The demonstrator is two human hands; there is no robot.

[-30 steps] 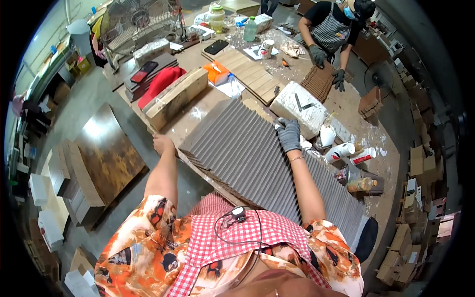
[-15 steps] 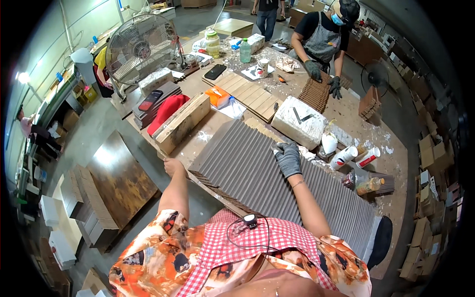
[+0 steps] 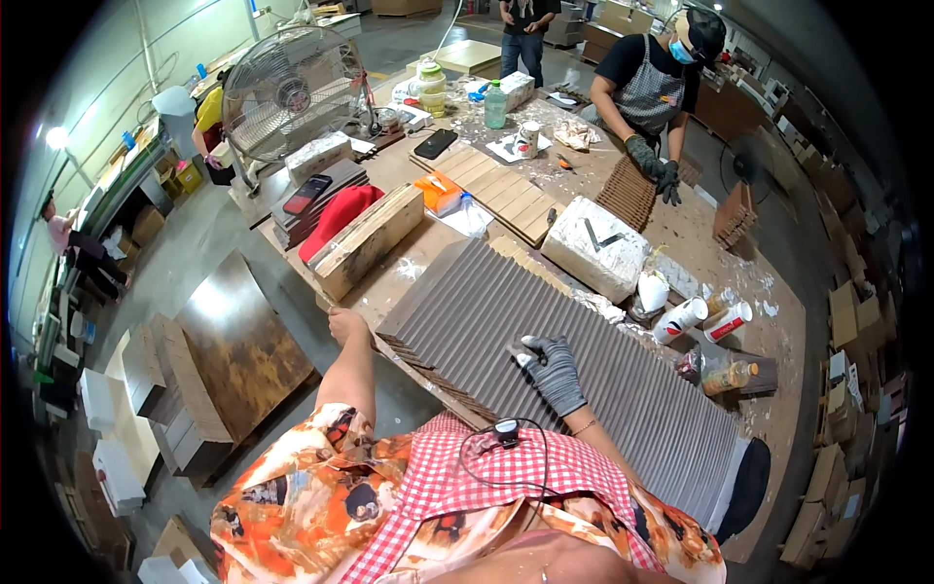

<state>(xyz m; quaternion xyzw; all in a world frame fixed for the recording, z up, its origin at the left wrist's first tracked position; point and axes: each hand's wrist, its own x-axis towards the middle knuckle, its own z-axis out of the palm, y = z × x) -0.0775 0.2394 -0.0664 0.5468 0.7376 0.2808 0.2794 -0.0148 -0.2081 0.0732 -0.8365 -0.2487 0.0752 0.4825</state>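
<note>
Under my right hand [image 3: 553, 373], in a grey glove, lies a long row of dark grey-brown ridged strips [image 3: 477, 302], packed side by side across the near part of the table. The gloved fingers are closed and press down on the ridges; a small pale grey piece shows at their tips, too small to name. My left hand [image 3: 344, 326] is bare and curled round the edge of the worktable [image 3: 365, 282], left of the strips. Its fingertips are partly hidden. Just beyond it stands a thick wooden block [image 3: 370, 243] beside a red cloth [image 3: 341, 219].
A white wrapped block [image 3: 595, 248], paper cups [image 3: 679, 321] and a bottle [image 3: 725, 377] stand past the strips. Light planks [image 3: 486, 190], a phone [image 3: 435, 143] and a large fan [image 3: 292, 92] are farther off. Across the table a gloved co-worker [image 3: 647, 97] handles brown slats [image 3: 625, 193].
My right hand has slid nearer to me along the ridges. My left hand keeps its place at the edge. The co-worker's hands have come together over the brown slats.
</note>
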